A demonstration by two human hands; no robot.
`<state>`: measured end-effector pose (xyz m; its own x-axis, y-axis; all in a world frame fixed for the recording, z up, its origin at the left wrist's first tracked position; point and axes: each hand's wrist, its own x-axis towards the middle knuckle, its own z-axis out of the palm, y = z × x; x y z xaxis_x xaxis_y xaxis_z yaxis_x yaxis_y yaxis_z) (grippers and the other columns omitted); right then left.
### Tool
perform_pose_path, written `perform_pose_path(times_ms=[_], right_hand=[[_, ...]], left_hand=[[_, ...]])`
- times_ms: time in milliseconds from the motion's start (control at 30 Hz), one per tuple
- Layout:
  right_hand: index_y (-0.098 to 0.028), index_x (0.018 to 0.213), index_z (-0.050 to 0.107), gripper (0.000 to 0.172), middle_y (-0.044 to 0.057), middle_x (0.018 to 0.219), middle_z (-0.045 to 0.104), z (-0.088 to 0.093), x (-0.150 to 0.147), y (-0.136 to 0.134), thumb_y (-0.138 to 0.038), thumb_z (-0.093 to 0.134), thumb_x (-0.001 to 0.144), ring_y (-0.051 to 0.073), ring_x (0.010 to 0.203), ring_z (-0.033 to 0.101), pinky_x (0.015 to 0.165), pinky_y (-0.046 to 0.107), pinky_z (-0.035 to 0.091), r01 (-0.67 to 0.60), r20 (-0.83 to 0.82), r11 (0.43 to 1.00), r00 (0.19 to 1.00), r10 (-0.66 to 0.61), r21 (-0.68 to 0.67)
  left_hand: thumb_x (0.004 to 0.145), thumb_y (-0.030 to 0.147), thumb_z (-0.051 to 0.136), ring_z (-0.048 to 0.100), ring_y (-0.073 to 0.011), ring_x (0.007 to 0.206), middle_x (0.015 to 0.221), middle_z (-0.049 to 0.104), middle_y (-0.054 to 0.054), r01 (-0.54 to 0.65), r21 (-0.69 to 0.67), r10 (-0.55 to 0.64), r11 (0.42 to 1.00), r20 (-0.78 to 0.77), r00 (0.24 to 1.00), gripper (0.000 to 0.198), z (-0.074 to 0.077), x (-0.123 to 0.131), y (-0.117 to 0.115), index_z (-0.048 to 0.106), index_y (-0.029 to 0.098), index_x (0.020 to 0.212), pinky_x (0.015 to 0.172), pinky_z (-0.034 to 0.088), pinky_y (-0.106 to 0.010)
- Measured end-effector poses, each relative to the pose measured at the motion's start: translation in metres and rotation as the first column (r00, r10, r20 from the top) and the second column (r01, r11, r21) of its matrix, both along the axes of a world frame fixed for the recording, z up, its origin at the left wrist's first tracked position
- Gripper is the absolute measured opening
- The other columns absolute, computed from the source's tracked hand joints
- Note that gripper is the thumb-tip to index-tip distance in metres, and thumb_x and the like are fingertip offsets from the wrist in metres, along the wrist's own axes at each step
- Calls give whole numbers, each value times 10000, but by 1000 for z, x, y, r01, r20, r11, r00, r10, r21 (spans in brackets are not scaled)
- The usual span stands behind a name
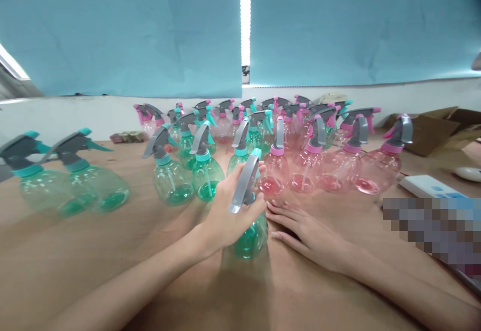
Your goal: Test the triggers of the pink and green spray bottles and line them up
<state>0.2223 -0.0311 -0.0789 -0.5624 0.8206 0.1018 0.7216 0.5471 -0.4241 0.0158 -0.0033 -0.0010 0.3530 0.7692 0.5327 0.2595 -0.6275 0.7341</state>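
My left hand (235, 210) is wrapped round the neck of a green spray bottle (248, 240) with a grey and teal trigger head, in the middle of the table. Some green liquid shows in its base, and my fingers hide its collar. My right hand (300, 228) lies flat on the table just right of that bottle, fingers stretched out, holding nothing. Beyond it stands a row of pink spray bottles (272, 173) with grey heads. Behind and left of my left hand are green spray bottles (208, 175), each with a little green liquid.
Two more green spray bottles (98, 185) stand at the far left. Many mixed pink and green ones crowd the back by the white wall. On the right are an opened cardboard box (428, 130), a white and blue box (432, 188) and a blurred-out patch. Blue sheets (131, 30) hang behind.
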Motion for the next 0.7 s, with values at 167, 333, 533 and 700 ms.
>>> perform_pose_path(times_ms=[167,333,533,700], right_hand=[[-182,1422,502,528,83,1526,414,-1,0,0,-496,392,1011,276,1430,340,1183,537,265,0,-17,1000,1000,0,-2],[-196,1431,492,533,78,1528,413,0,0,0,-506,390,1009,275,1433,334,1185,530,261,2,-30,1000,1000,-3,-6],[-223,1466,437,537,65,1531,410,2,0,-1,-504,397,1009,272,1432,335,1181,528,268,6,-29,1000,1000,-7,-24],[-221,1459,448,526,68,1523,420,2,0,-1,-492,403,1010,274,1426,346,1174,532,283,4,-36,1000,999,-4,-18]], left_hand=[[812,162,547,649,-138,783,1110,640,-71,9,-23,-9,1000,6,1000,392,1,1,0,548,184,1203,667,546,-266],[779,151,540,571,-104,663,1038,636,-52,-7,-30,7,1000,-16,1000,327,6,-1,-1,584,173,1102,660,506,-278],[753,194,523,483,-99,574,818,606,-8,12,-20,-13,1000,-41,999,186,13,-3,1,577,166,929,555,420,-264],[724,182,522,436,-89,530,713,546,28,4,-40,-7,999,-60,998,115,17,-4,-1,544,184,837,519,377,-252]])
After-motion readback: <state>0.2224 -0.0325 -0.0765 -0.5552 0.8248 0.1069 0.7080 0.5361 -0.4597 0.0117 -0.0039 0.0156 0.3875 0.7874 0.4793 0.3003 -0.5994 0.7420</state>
